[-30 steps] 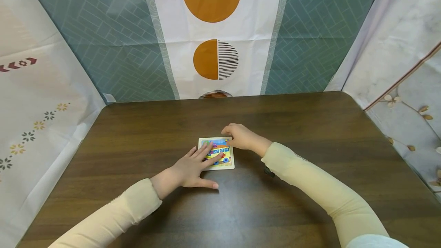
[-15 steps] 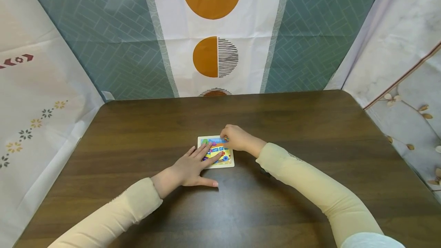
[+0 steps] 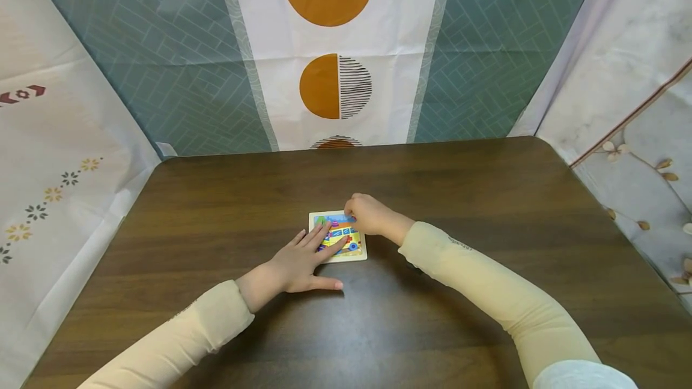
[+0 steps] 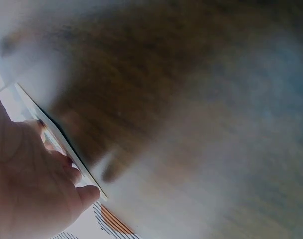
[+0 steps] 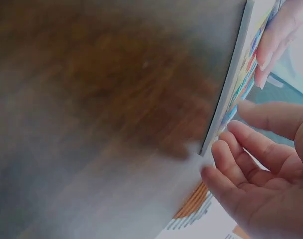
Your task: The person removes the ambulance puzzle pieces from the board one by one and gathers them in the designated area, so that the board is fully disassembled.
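Currently, the left hand (image 3: 300, 266) is spread wide, fingers resting across the picture board (image 3: 339, 233) and gripping nothing. The board lies on the tabletop (image 3: 411, 329) between the two hands, its yellow bus partly covered by the left fingers. The right hand (image 3: 373, 216) is bent at the board's far right corner; any hold cannot be determined.

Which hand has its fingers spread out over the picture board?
The left hand: its fingers fan out over the picture board, whereas the right hand is curled at the board's far right corner.
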### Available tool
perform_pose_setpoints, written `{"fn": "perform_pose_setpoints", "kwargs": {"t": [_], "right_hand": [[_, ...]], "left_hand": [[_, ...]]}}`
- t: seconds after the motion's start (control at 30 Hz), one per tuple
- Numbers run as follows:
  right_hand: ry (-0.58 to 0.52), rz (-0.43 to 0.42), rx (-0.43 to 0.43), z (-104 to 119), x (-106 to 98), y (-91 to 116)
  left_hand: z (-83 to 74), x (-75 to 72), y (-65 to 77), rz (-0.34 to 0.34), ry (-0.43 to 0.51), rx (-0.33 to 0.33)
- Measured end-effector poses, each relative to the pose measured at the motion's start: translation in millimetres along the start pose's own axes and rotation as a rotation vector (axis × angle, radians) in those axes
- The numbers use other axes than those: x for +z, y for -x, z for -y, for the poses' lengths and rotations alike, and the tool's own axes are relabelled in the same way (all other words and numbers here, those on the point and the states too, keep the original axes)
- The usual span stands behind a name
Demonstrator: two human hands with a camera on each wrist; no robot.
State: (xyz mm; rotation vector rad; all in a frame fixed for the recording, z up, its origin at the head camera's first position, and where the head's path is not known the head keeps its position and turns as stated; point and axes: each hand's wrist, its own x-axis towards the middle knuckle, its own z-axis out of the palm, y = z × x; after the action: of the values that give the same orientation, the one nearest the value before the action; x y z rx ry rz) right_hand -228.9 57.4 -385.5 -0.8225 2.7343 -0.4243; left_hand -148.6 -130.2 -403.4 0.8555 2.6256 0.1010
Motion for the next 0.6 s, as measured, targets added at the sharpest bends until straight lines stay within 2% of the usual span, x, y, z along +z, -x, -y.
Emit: {"fn": "perform_pose_setpoints", "kwargs": {"t": [0.27, 0.5, 0.6], "right_hand": [[0.017, 0.003, 0.071, 6, 0, -1], [0.118, 0.026, 0.048, 11, -1, 0], [0.115, 0.024, 0.054, 10, 0, -1]], "left_hand": [[-0.9, -5.4, 1.1, 0.007, 0.014, 0.003], [1.0, -4.6, 0.0, -0.012, -0.01, 0.023], [0.8, -3.0, -0.7, -0.016, -0.031, 0.032]]}}
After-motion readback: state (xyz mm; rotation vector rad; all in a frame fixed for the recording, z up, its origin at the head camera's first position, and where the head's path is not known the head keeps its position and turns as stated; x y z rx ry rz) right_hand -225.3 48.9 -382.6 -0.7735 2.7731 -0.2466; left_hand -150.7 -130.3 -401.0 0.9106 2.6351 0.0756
